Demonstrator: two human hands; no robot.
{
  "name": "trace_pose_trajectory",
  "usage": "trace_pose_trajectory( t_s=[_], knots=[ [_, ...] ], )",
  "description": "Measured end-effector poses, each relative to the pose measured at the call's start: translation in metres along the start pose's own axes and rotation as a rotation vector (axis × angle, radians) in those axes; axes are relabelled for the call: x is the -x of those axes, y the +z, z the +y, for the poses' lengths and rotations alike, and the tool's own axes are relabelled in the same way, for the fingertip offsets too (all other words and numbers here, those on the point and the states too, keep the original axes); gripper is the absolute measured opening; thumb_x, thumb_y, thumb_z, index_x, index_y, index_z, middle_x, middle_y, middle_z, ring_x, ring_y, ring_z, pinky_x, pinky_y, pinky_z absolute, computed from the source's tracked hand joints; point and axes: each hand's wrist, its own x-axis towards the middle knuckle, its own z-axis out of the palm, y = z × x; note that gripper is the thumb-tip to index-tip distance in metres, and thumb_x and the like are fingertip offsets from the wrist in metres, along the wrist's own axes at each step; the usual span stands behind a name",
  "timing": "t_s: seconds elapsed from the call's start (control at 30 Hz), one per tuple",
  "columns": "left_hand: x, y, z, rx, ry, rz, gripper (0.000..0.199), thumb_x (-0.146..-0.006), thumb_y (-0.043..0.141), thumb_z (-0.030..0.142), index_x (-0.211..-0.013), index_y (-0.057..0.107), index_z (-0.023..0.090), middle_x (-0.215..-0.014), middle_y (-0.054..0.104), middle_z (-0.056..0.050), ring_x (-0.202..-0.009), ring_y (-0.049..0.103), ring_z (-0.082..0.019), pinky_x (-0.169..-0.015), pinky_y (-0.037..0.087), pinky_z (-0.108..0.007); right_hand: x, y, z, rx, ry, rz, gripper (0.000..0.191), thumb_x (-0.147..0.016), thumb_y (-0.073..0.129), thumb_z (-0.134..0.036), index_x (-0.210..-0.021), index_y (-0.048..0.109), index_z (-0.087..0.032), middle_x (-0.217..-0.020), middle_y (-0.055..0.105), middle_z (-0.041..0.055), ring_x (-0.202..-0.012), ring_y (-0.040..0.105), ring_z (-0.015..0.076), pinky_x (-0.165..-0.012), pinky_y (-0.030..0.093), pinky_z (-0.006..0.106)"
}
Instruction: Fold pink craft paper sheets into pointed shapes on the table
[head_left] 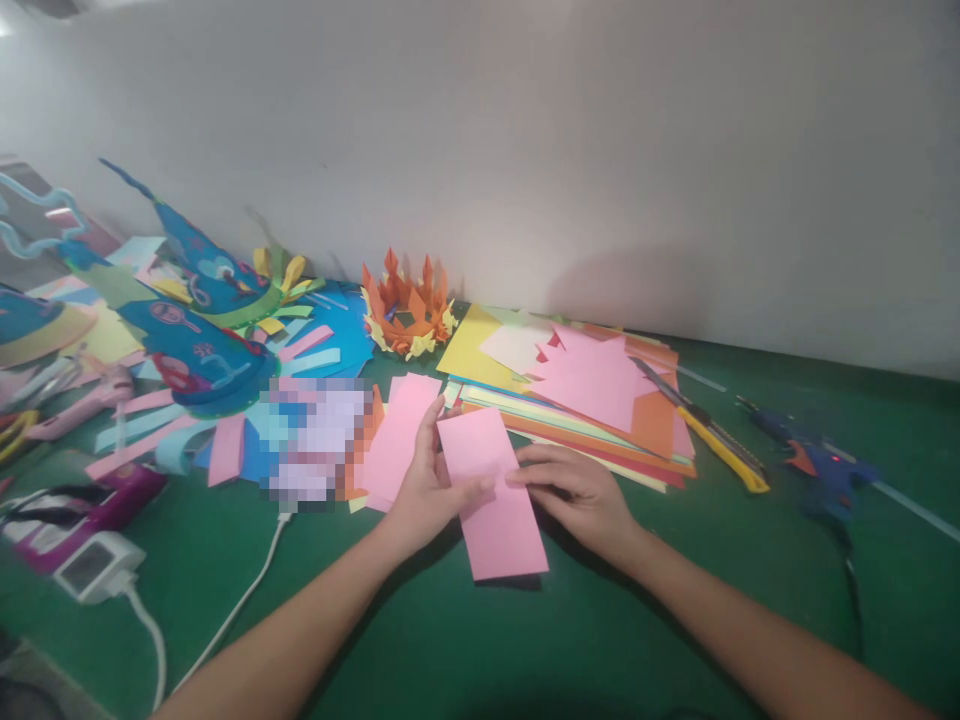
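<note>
A pink paper rectangle (499, 525) is held tilted a little above the green table, its lower edge casting a shadow. My left hand (435, 485) grips its left side, thumb across the front and fingers behind. At the right edge, my right hand (581, 495) has its thumb and fingertips closed on the same paper. More pink paper pieces (401, 430) lie just left of my left hand. Behind my hands is a stack of coloured paper sheets (487, 345), with pink star-edged cutouts (592, 375) on top.
A yellow utility knife (724, 445) lies on the stack's right edge, near a blue glue gun (829, 465). An orange paper crown (409, 310) stands by the wall. Left are blue cone hats (210, 350), a pink glue gun (82, 400) and a power strip (97, 565) with white cables.
</note>
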Motion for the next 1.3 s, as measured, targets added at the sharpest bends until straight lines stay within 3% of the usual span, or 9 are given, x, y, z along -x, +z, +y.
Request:
trace_pose_trajectory(
  t_s=[0.1,0.2,0.33,0.5,0.67,0.87,1.13,1.3],
  knots=[
    [-0.0032,-0.0035,-0.0013,-0.049,0.042,0.066,0.079,-0.075,0.067,0.046,-0.139,0.024,0.029,-0.140,0.031,-0.011,-0.114,0.050,-0.022,-0.085,0.051,-0.032,0.0011,-0.0009,0.0003,-0.084,0.035,0.036,0.018,-0.088,0.055,-0.019,-0.093,0.071,-0.027,-0.097,0.070,0.0045,-0.086,0.067,0.0162,-0.074,0.055,0.028],
    [-0.0046,-0.0057,-0.0015,-0.031,-0.015,0.117,0.066,-0.080,0.063,0.048,-0.134,0.032,0.027,-0.132,0.042,-0.010,-0.107,0.053,-0.019,-0.083,0.050,-0.029,0.0023,-0.0007,0.0017,-0.158,0.101,0.054,0.016,-0.087,0.057,-0.022,-0.091,0.071,-0.027,-0.098,0.071,0.0051,-0.087,0.068,0.0176,-0.074,0.056,0.029],
    [-0.0037,-0.0043,-0.0004,0.169,-0.117,0.017,0.060,-0.076,0.070,0.043,-0.125,0.042,0.022,-0.097,0.064,-0.004,-0.083,0.062,-0.016,-0.070,0.051,-0.026,0.0030,-0.0005,0.0037,-0.166,0.126,0.028,0.014,-0.086,0.059,-0.025,-0.093,0.072,-0.027,-0.099,0.071,0.0049,-0.088,0.068,0.0180,-0.075,0.055,0.030],
    [-0.0030,-0.0022,0.0016,0.225,-0.145,-0.004,0.040,-0.072,0.075,0.035,-0.101,0.056,0.015,-0.075,0.066,0.000,-0.062,0.062,-0.012,-0.058,0.049,-0.022,0.0011,-0.0010,0.0035,-0.131,0.121,-0.020,0.014,-0.086,0.060,-0.029,-0.090,0.072,-0.025,-0.093,0.071,0.0047,-0.085,0.068,0.0170,-0.074,0.054,0.027],
    [-0.0040,-0.0027,0.0002,0.186,-0.139,0.027,0.047,-0.066,0.079,0.030,-0.105,0.058,0.015,-0.077,0.069,-0.001,-0.068,0.064,-0.014,-0.064,0.050,-0.024,-0.0006,-0.0001,0.0027,-0.155,0.196,-0.031,0.017,-0.085,0.061,-0.036,-0.082,0.072,-0.023,-0.089,0.072,0.0055,-0.082,0.068,0.0184,-0.072,0.055,0.029],
    [-0.0036,-0.0047,-0.0038,0.102,-0.128,-0.013,0.049,-0.067,0.078,0.030,-0.109,0.058,0.016,-0.075,0.067,-0.001,-0.065,0.062,-0.012,-0.059,0.047,-0.020,-0.0010,0.0030,0.0027,-0.301,0.295,0.008,0.016,-0.081,0.066,-0.036,-0.077,0.068,-0.021,-0.083,0.071,0.0050,-0.076,0.066,0.0181,-0.071,0.054,0.031],
    [-0.0023,0.0005,0.0015,-0.006,-0.046,-0.044,0.052,-0.060,0.080,0.026,-0.107,0.059,0.018,-0.104,0.067,-0.008,-0.092,0.063,-0.021,-0.076,0.050,-0.029,0.0002,0.0045,0.0023,-0.304,0.352,0.064,0.018,-0.079,0.066,-0.033,-0.070,0.060,-0.019,-0.068,0.063,0.0008,-0.063,0.059,0.0139,-0.061,0.049,0.026],
    [-0.0002,0.0024,0.0046,-0.011,-0.042,-0.119,0.058,-0.065,0.077,0.029,-0.117,0.052,0.021,-0.111,0.062,-0.008,-0.089,0.061,-0.018,-0.073,0.048,-0.026,-0.0011,0.0051,0.0009,-0.275,0.389,0.078,0.019,-0.079,0.066,-0.035,-0.069,0.060,-0.019,-0.067,0.062,0.0006,-0.061,0.057,0.0137,-0.059,0.048,0.026]
  ],
)
